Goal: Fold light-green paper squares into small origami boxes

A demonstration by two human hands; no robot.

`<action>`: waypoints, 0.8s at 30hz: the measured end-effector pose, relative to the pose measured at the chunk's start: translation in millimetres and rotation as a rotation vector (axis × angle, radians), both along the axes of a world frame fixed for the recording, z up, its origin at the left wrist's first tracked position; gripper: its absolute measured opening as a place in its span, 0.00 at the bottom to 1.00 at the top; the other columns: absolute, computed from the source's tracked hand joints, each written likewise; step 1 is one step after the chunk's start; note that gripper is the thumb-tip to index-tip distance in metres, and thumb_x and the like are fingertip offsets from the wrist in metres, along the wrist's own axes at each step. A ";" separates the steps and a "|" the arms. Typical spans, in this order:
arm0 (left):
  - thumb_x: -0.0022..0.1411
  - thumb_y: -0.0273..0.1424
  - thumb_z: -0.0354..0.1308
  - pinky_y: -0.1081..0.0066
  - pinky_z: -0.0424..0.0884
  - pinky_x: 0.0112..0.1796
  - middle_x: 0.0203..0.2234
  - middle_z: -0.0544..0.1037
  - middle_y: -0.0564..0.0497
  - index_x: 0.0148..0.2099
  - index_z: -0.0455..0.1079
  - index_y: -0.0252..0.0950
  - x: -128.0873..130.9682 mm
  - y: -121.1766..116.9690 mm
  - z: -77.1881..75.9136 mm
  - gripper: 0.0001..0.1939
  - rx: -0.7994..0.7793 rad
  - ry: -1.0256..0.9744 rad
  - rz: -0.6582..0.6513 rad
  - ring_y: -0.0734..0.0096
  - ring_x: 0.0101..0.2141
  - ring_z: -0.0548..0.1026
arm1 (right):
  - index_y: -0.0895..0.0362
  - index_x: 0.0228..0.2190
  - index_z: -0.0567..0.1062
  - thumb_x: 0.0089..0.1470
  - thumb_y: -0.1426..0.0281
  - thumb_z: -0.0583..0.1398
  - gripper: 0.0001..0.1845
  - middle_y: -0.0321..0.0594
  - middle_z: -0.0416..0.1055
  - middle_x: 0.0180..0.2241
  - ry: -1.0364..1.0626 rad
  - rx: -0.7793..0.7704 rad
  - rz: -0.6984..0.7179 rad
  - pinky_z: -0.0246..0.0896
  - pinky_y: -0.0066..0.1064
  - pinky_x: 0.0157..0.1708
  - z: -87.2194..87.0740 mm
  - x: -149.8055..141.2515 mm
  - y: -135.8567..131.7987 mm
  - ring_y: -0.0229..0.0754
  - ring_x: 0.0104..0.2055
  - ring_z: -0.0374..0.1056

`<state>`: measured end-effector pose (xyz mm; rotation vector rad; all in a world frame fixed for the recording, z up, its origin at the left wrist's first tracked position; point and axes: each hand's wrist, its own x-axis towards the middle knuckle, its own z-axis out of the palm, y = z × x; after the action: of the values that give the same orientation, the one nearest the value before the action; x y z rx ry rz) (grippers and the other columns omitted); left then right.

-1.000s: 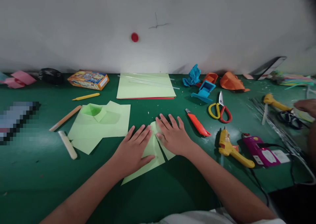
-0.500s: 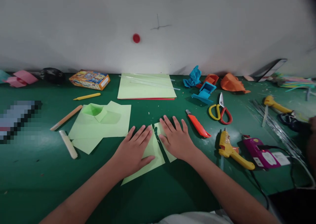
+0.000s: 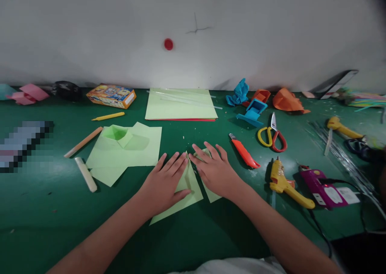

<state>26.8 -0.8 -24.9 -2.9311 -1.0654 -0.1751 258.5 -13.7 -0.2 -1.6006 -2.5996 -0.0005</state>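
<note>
Presently, the green paper box [image 3: 123, 139] sits left of the paper stack [image 3: 181, 107] and nearer. In front of this stack, the left hand [image 3: 164, 185] lies flat on the left green piece [image 3: 194, 188], fingers slightly spread. The right hand [image 3: 216, 172], fingers also spread, covers partly the right green piece [image 3: 212, 195]. The cutter [image 3: 243, 151] lies rightward, nearer than the stack.

Readable text: none. Printing on the orange box [image 3: 111, 96], ten o'clock, is too small to resolve; same for white labels on the purple device [image 3: 324, 188], four o'clock. Wall [image 3: 259, 28], twelve o'clock: three-stroke mark [image 3: 196, 29].
</note>
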 end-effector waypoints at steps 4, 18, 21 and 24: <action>0.73 0.55 0.39 0.50 0.37 0.69 0.72 0.51 0.43 0.75 0.47 0.31 0.2 -0.6 0.2 0.42 0.002 -0.003 0.005 0.52 0.71 0.48 | 0.48 0.65 0.67 0.69 0.67 0.50 0.26 0.36 0.52 0.72 -0.018 0.020 -0.006 0.41 0.61 0.66 1.9 0.8 -6.1 0.60 0.72 0.45; 0.73 0.54 0.42 0.50 0.41 0.69 0.72 0.53 0.43 0.76 0.45 0.32 0.9 -0.7 1.4 0.41 -0.020 -0.028 0.009 0.50 0.71 0.51 | 0.48 0.63 0.69 0.69 0.65 0.50 0.24 0.37 0.53 0.71 0.013 0.013 -0.031 0.44 0.59 0.65 3.5 14.0 -24.1 0.59 0.70 0.48; 0.73 0.55 0.42 0.51 0.40 0.69 0.72 0.53 0.43 0.76 0.45 0.34 1.1 -0.7 2.1 0.41 -0.021 -0.034 0.011 0.51 0.71 0.51 | 0.49 0.56 0.76 0.69 0.62 0.52 0.20 0.38 0.58 0.69 0.063 0.049 -0.059 0.46 0.57 0.63 5.4 12.3 -15.9 0.58 0.68 0.51; 0.73 0.55 0.41 0.51 0.37 0.69 0.73 0.51 0.44 0.76 0.44 0.33 1.2 -0.4 2.6 0.41 -0.033 -0.015 0.008 0.51 0.71 0.49 | 0.49 0.50 0.79 0.69 0.61 0.54 0.17 0.39 0.66 0.65 0.130 0.097 -0.067 0.47 0.53 0.61 4.2 4.0 -3.5 0.56 0.65 0.55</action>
<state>28.0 -1.1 -22.3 -2.9588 -1.0928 -0.1820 262.5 -17.1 3.9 -1.5981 -2.4101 -0.0260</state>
